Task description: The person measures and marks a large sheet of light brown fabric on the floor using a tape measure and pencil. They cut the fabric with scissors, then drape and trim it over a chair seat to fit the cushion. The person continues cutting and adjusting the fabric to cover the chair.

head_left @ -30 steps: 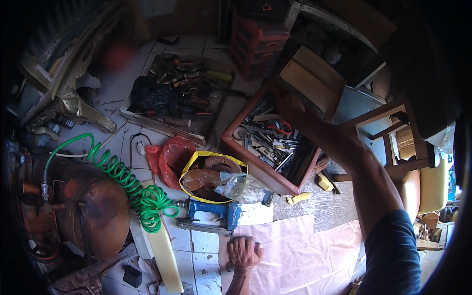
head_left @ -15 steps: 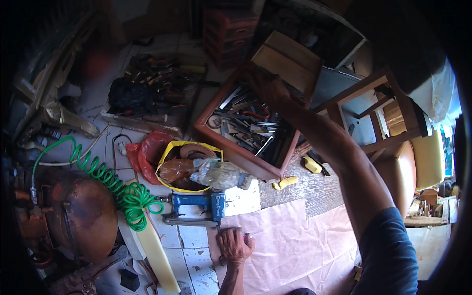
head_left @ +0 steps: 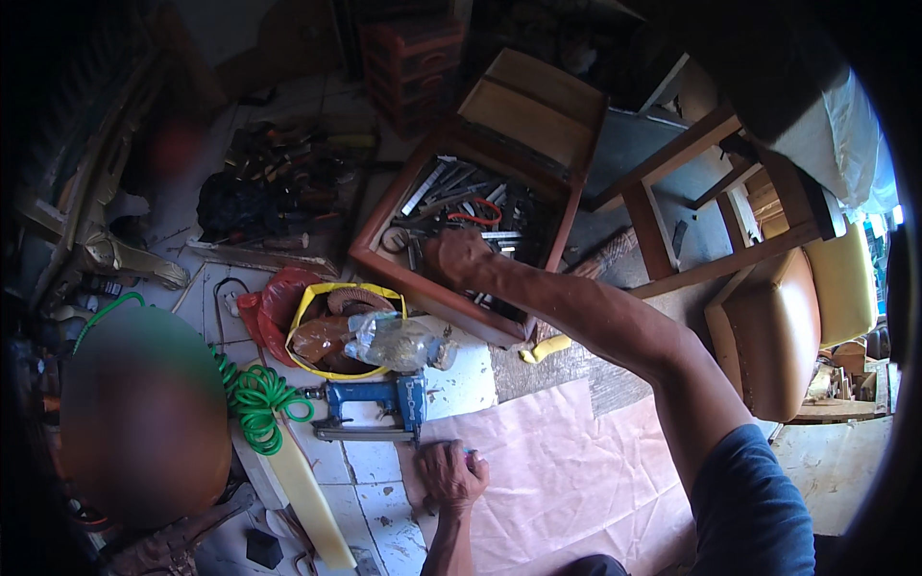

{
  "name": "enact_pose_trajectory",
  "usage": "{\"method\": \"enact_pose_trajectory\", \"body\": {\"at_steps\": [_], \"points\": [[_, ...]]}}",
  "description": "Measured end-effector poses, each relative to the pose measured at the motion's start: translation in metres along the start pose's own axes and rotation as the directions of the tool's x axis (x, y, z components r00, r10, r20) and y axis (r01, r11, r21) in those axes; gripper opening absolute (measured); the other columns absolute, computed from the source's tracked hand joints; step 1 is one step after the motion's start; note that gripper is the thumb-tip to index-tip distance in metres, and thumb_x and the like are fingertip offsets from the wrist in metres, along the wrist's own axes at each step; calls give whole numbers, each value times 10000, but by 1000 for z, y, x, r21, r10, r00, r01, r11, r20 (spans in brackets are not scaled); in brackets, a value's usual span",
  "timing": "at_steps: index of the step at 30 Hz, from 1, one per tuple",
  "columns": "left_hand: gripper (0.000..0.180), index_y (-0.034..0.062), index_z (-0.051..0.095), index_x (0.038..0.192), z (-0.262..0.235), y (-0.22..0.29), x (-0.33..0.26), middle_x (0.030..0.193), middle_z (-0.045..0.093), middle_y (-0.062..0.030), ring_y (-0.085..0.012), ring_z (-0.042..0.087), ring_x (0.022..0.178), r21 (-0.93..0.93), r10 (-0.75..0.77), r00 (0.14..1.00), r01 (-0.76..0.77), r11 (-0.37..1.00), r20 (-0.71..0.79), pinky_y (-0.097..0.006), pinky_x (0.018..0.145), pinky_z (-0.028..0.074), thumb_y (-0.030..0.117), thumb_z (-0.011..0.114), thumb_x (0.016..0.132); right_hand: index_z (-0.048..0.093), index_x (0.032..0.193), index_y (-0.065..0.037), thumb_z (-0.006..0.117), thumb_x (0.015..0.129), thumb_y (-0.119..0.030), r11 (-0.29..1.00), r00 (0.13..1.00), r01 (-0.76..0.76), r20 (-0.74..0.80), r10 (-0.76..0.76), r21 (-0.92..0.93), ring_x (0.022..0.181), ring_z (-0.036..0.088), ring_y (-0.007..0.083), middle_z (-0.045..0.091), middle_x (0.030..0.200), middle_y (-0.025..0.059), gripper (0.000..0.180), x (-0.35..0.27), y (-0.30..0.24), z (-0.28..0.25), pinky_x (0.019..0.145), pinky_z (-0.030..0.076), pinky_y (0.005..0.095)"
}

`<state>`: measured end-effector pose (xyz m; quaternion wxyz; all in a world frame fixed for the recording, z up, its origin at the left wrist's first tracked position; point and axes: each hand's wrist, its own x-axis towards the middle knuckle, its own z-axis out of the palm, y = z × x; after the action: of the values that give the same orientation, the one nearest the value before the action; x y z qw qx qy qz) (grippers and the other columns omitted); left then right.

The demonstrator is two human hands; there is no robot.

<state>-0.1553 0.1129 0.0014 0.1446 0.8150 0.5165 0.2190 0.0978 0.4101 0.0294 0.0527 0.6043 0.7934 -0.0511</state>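
Note:
My right hand (head_left: pixel 459 257) reaches down into an open wooden box (head_left: pixel 437 312) with reddish-brown sides, over its near left part. Its fingertips are lost among the staple strips (head_left: pixel 429 186) and small metal pieces there, so I cannot see whether they grip anything. A red-handled tool (head_left: pixel 477 212) lies just beyond that hand. On the left edge of a pink sheet (head_left: pixel 567 470) rests my left hand (head_left: pixel 451 475), fingers curled closed. A small pink and blue bit shows by its thumb; what it is stays hidden. Just above that hand lies a blue staple gun (head_left: pixel 375 405).
A coiled green air hose (head_left: pixel 264 403) runs to the staple gun. Beside the box stands a yellow-rimmed bag (head_left: pixel 394 295) with a clear plastic bottle (head_left: pixel 394 344). A tray of tools (head_left: pixel 269 252) lies far left, a wooden frame (head_left: pixel 663 230) and padded seat (head_left: pixel 773 326) at right.
My right hand has come from the box's far side to its near left part. The view has shifted a little. My left hand keeps its place on the sheet.

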Motion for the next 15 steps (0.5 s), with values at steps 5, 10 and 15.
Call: {"method": "enact_pose_trajectory", "body": {"at_steps": [5,10,15], "points": [[301,73,580,984,2,-1,-1,920,531,-172,-392,546,919,-9,-2,1000,3,1000,18,-528,803,417,357,571,885,696,1068,6,646,907,-255,942,941,-185,-225,252,280,891,718,377,719,930,213,311,-3,-4,-54,778,570,470],[300,52,589,987,0,0,0,937,542,-179,-383,541,929,19,0,999,0,1000,49,-497,806,411,322,615,860,628,1090,1,634,929,-330,689,505,229,-689,520,688,878,728,401,725,921,236,368,-97,6,-172,777,581,481],[339,38,610,1015,0,2,-3,957,555,-184,-375,546,956,48,30,1000,-30,998,-4,-487,833,415,329,662,850,502,1172,24,498,1068,-143,-160,575,549,-232,785,820,958,739,295,676,1064,178,196,-273,-22,-179,775,640,346]]}}
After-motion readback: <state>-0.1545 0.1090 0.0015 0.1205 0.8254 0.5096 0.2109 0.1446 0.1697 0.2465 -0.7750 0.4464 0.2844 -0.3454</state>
